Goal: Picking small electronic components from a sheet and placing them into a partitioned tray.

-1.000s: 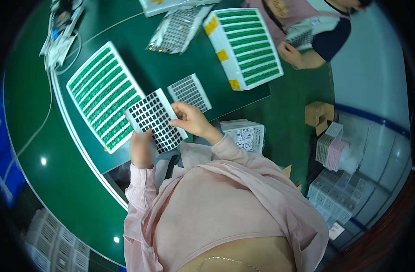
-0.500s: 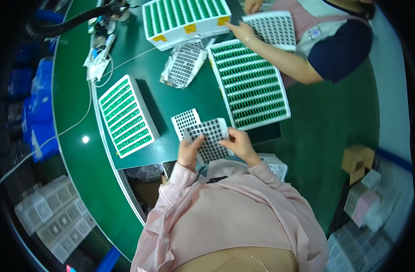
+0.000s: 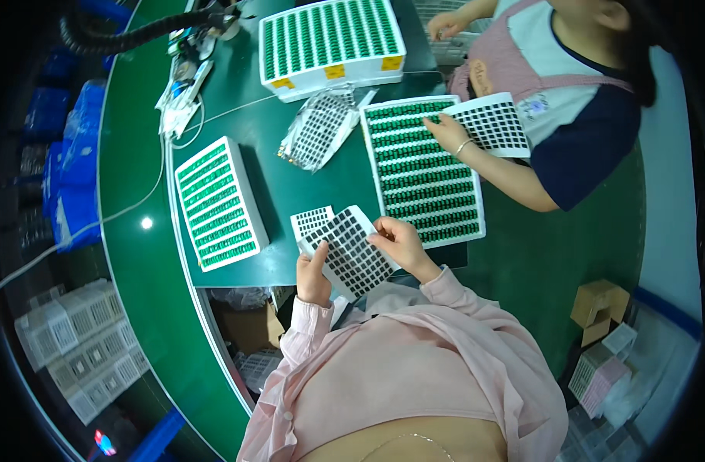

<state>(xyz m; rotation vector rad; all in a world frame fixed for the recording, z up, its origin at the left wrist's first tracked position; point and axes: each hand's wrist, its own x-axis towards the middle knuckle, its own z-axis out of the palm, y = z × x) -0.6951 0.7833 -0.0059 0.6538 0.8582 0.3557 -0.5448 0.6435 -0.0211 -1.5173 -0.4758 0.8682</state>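
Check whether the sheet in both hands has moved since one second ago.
Yes, rightward: the held sheet overlapped the leftmost green-filled tray in view; now it appears apart, to that tray's right.

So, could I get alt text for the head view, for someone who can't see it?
A person's left hand and right hand hold a white sheet of black squares at a green table. A tray of green parts stands to the left; at upper right, a co-worker with a similar sheet reaches over another tray.
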